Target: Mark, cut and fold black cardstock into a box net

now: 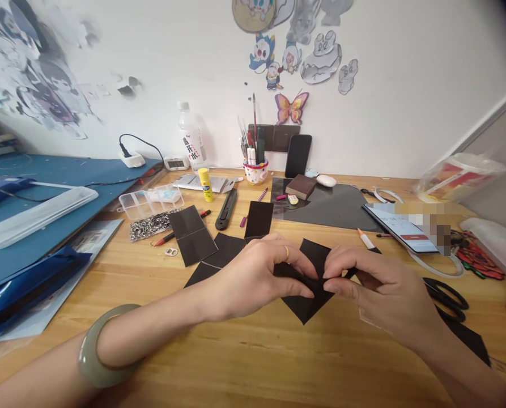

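Both my hands pinch a piece of black paper above the front of the wooden desk. My left hand, with a ring on one finger, grips it from the left, thumb below and fingers above. From the right, my right hand pinches it close to the left fingertips; the spot between the fingertips is partly hidden. Behind my left hand lie more black paper pieces: a creased rectangle, a small upright-lying one and one partly covered by my hand.
A utility knife, a glue stick and a pen cup stand or lie toward the back. Black-handled scissors lie beside my right wrist. A phone rests at the right, a blue pouch at the left.
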Demonstrator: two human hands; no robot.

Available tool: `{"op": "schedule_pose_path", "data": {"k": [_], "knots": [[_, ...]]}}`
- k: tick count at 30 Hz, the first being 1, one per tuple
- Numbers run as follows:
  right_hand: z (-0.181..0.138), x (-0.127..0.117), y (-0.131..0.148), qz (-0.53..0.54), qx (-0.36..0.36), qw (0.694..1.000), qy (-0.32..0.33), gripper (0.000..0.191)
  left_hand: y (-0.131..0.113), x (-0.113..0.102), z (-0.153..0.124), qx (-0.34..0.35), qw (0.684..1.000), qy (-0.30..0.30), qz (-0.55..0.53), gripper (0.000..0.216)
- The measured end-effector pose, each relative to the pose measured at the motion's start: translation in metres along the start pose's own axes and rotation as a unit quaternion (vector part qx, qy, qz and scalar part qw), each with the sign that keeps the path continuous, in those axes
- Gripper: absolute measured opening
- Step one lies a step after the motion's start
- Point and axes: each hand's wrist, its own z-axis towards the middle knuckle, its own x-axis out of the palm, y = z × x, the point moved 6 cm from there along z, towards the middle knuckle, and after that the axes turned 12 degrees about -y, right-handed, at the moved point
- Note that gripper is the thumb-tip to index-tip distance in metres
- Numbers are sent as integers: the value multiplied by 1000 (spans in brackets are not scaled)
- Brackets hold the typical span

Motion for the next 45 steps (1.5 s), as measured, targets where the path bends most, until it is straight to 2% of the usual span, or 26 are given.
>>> {"op": "schedule_pose_path", "data": {"k": [5,14,21,25,37,45], "knots": [[1,-3,-1,-14,7,1000,-14,8,3,-1,0,-36,998,0,-44,11],[0,-2,-1,-4,12,1000,-7,11,1,1,1,-31,998,10,-58,6],[-1,-2,0,4,-11,1000,2,4,5,-1,1,-69,993,2,-98,9],[-3,-5,0,-6,-20,1000,-3,7,5,-1,2,-81,990,2,-118,10],[-2,-5,3,-5,-16,1000,-7,5,3,-2,3,-47,993,-2,-108,18],[-3,-3,1,0,-19,1000,-10,11,2,-4,2,-47,992,-8,-116,13]]}}
